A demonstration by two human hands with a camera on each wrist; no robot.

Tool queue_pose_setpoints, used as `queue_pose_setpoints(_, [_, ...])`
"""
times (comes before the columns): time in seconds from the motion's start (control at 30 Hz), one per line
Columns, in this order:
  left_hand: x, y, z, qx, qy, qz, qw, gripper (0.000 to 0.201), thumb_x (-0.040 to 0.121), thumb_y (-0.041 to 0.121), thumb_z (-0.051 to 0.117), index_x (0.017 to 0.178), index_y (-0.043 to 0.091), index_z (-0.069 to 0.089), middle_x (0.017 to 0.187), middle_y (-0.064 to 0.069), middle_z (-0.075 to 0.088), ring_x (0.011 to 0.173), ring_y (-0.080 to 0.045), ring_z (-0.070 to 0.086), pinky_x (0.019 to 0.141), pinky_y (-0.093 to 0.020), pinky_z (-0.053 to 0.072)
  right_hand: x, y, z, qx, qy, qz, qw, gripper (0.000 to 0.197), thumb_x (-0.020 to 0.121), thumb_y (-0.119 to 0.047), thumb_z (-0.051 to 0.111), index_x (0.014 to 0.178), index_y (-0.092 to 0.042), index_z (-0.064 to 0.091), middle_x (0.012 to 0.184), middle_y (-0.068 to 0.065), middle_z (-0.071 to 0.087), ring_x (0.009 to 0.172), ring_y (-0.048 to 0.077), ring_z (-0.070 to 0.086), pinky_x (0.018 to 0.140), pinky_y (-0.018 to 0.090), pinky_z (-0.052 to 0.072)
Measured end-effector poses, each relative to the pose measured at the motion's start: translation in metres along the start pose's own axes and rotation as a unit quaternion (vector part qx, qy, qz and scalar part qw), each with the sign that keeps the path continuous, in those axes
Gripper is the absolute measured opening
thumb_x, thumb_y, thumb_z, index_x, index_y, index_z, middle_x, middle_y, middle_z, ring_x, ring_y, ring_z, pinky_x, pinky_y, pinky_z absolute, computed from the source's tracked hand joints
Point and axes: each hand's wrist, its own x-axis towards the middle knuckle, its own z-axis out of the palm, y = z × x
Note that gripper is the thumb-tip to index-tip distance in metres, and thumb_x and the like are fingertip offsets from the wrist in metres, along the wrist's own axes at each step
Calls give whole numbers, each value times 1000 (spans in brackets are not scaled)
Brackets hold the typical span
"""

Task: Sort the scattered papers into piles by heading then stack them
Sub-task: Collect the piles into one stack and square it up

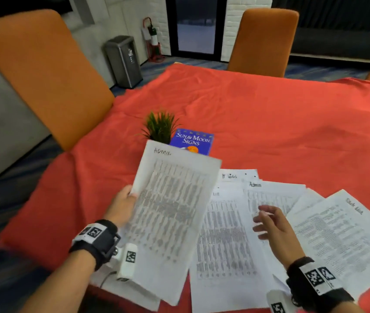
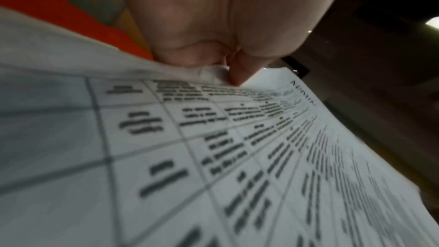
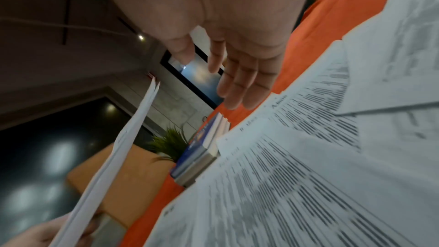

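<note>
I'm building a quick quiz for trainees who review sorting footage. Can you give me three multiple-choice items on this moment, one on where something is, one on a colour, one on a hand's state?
1. Where does the blue book lie?
A. beside the small green plant, beyond the papers
B. on an orange chair
C. under the right hand

2. What colour is the tablecloth?
A. white
B. red-orange
C. blue

3. What is the left hand doing?
A. resting flat on the table
B. holding the lifted papers headed "Admin" by their left edge
C. hanging with nothing in it

Answers:
1 A, the head view shows the book next to the plant, behind the lifted papers.
2 B, the cloth is red-orange in all views.
3 B, the left wrist view shows the thumb pinching the paper edge, while the right hand hovers open over the spread papers.
</note>
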Motion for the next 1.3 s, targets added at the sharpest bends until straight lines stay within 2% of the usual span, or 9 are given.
queue_pose_setpoints(0.07, [6, -31, -20, 30, -2, -54, 998, 21, 95, 10, 40, 100, 20, 58, 96, -11, 65, 85, -25, 59, 76, -37, 47, -6, 18, 1, -25, -5, 26, 999, 11, 98, -26, 48, 105, -27, 57, 97, 8, 67, 84, 27, 67, 71, 36, 51])
queue_pose_setpoints(0.27, [16, -90, -25, 115, -15, -144, 983, 24, 91, 8, 36, 103, 14, 56, 93, -14, 64, 78, -28, 60, 64, -32, 45, -23, 44, 12, -75, -21, 75, 994, 11, 98, -24, 48, 105, -25, 57, 95, 8, 69, 83, 26, 67, 69, 35, 51])
queue_pose_setpoints(0.43, [26, -103, -12, 164, 9, -140, 976, 22, 90, 2, 34, 100, 6, 54, 93, -16, 59, 76, -27, 54, 63, -30, 39, -28, 49, 11, -113, -5, 82, 990, 13, 97, -21, 49, 108, -18, 57, 98, 11, 67, 80, 21, 67, 66, 28, 47])
queue_pose_setpoints(0.57, [27, -106, -9, 200, 8, -139, 970, 22, 91, 2, 33, 104, 6, 52, 94, -14, 56, 81, -28, 53, 66, -32, 37, -27, 57, 7, -214, 19, 105, 971, 21, 95, -28, 55, 113, -19, 55, 100, 8, 66, 87, 23, 64, 79, 38, 50])
queue_pose_setpoints(0.7, [26, -107, -8, 232, 13, -130, 964, 16, 91, 4, 33, 95, 11, 47, 90, -9, 53, 81, -28, 51, 70, -32, 38, -22, 67, 2, -304, 39, 165, 938, 43, 86, -27, 66, 124, -11, 52, 113, 20, 61, 101, 32, 61, 87, 39, 48])
queue_pose_setpoints(0.87, [26, -108, -9, 240, 10, -121, 963, 18, 89, 5, 33, 83, 19, 43, 78, -4, 52, 73, -27, 52, 68, -32, 39, -21, 69, 7, -374, 12, 230, 898, 72, 73, -43, 74, 132, -17, 43, 123, 18, 50, 102, 33, 60, 93, 41, 49])
queue_pose_setpoints(1.03, [28, -114, -2, 260, 18, -126, 957, 16, 92, 10, 35, 100, 15, 48, 95, -11, 58, 80, -29, 52, 71, -33, 40, -27, 63, 17, -402, 3, 232, 886, 82, 65, -43, 81, 132, -21, 39, 129, 15, 46, 110, 32, 56, 93, 38, 46])
queue_pose_setpoints(1.13, [29, -120, 3, 274, 23, -122, 954, 19, 92, 15, 46, 111, 14, 48, 103, -12, 60, 92, -33, 57, 79, -37, 48, -27, 65, 20, -381, -10, 230, 895, 75, 67, -33, 81, 127, -18, 39, 112, 11, 58, 95, 28, 59, 80, 32, 49])
queue_pose_setpoints(1.3, [27, -123, 9, 275, 45, -112, 954, 21, 87, 15, 57, 107, 16, 48, 106, -14, 56, 93, -35, 58, 80, -38, 51, -23, 62, 16, -368, -9, 209, 906, 14, 83, -17, 60, 95, -11, 57, 86, 6, 65, 77, 24, 58, 67, 28, 46])
